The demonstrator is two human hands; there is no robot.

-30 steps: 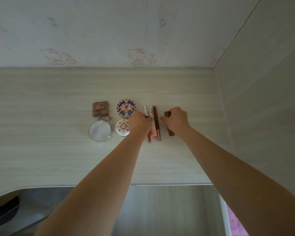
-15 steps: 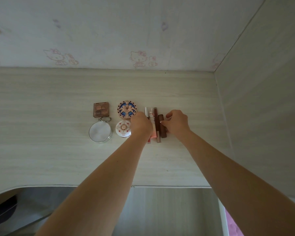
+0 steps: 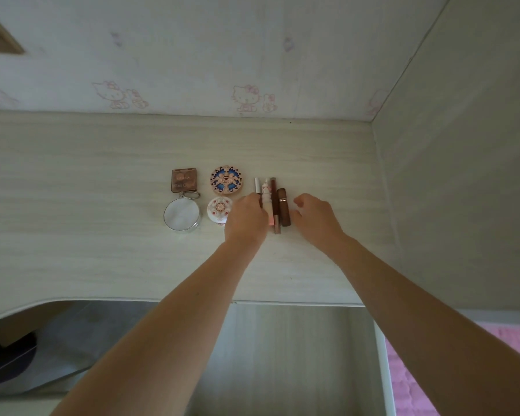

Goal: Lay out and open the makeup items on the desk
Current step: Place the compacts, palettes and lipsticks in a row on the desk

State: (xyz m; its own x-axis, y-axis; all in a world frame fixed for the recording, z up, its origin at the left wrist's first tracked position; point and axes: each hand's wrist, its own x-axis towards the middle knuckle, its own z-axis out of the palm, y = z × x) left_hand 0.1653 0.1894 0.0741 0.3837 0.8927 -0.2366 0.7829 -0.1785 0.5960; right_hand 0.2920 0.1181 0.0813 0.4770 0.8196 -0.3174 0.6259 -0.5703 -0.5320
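Reaching forward from the bottom of the view, both bare forearms stretch over the desk (image 3: 72,235) toward a tight row of tubes near its middle. The left hand (image 3: 246,219) lies knuckles up, wrist straight, its fingers curled down and together onto the left end of the row; they cover the lower part of a thin white tube (image 3: 257,185) and a pale pink tube (image 3: 265,190), and whether they pinch either one I cannot tell. The right hand (image 3: 315,219) hangs just at 3 o'clock of the row, palm turned toward it, fingers loosely bent and apart, the thumb low and the forefinger raised, holding nothing and touching no tube. Between the two hands lie a long slim brown tube (image 3: 274,205) and, touching it on the right, a shorter thick brown tube (image 3: 283,210) with a gold band, all lying parallel and pointing toward 12 o'clock. At 9 o'clock of the left hand, partly under its edge, sits a small white round compact (image 3: 218,209) with a red pattern. At 12 o'clock of that one lies a larger round compact (image 3: 226,180) in blue and gold. Farther toward 9 o'clock sit a brown square palette (image 3: 184,180) and, just at 6 o'clock of it, a round silver mirror (image 3: 182,216) with a ring on top. All lids look closed
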